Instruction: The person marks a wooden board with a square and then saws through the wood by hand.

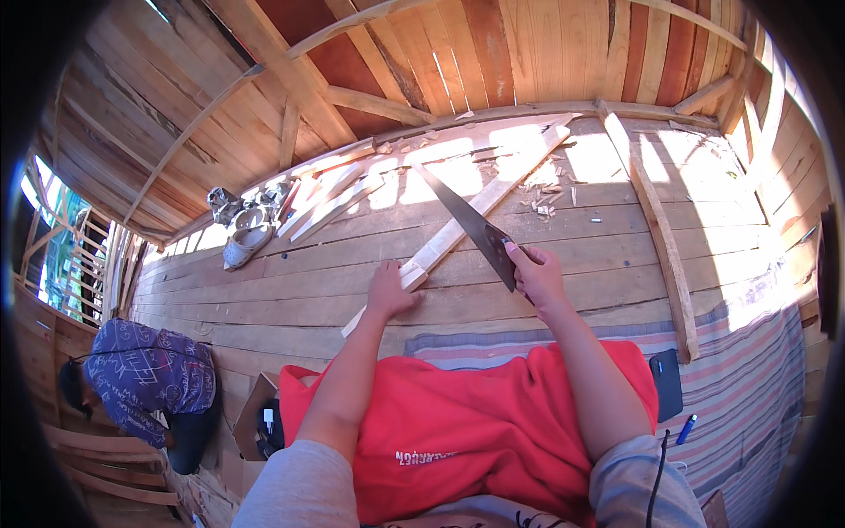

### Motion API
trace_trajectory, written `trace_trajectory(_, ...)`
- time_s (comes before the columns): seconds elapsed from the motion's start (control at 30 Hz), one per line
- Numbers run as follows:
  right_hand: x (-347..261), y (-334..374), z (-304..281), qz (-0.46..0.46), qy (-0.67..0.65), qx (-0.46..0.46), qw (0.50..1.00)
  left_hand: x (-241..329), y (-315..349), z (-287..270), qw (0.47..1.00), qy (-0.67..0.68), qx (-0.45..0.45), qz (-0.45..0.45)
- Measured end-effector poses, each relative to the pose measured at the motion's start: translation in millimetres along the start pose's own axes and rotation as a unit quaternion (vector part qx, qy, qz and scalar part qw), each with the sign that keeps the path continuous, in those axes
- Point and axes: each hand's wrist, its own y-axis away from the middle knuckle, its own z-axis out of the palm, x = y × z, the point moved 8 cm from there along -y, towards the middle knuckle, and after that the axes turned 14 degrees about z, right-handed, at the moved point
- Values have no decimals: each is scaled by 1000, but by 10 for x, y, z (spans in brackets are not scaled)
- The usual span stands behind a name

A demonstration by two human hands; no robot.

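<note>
My left hand point(390, 290) grips the near end of a long pale wooden board point(509, 183), its thumb lying close to the end. The board runs away from me to the far right across the plank floor. In my right hand point(538, 275) is a handsaw point(468, 218), held by its handle. Its dark, tapering blade points up and left and crosses over the board in this view. Whether the teeth touch the wood I cannot tell. A thin strip of wood point(354, 322) sticks out below my left hand.
Wood chips point(546, 198) litter the floor beside the board. Clogs point(249, 238) and loose wood strips point(330, 204) lie far left. A long beam point(656, 224) stretches along the right, over a striped mat point(739, 387). A person point(150, 374) crouches at the left near a cardboard box point(253, 418).
</note>
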Motion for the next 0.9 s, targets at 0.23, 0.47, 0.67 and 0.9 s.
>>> trace_trajectory(0.23, -50, -36, -168, -84, 72, 45, 993, -85, 40, 71, 999, 27, 34, -22)
trace_trajectory(0.47, 12, -33, -52, -52, 121, 13, 991, -58, -3, 19, 1000, 18, 7, -20)
trace_trajectory(0.67, 197, 66, 352, -66, 158, -30, 985, 26, -26, 91, 998, 3, 7, -65)
trace_trajectory(0.9, 277, 151, 705, -108, 251, -45, 961, 51, 107, 94, 989, -9, 68, -131)
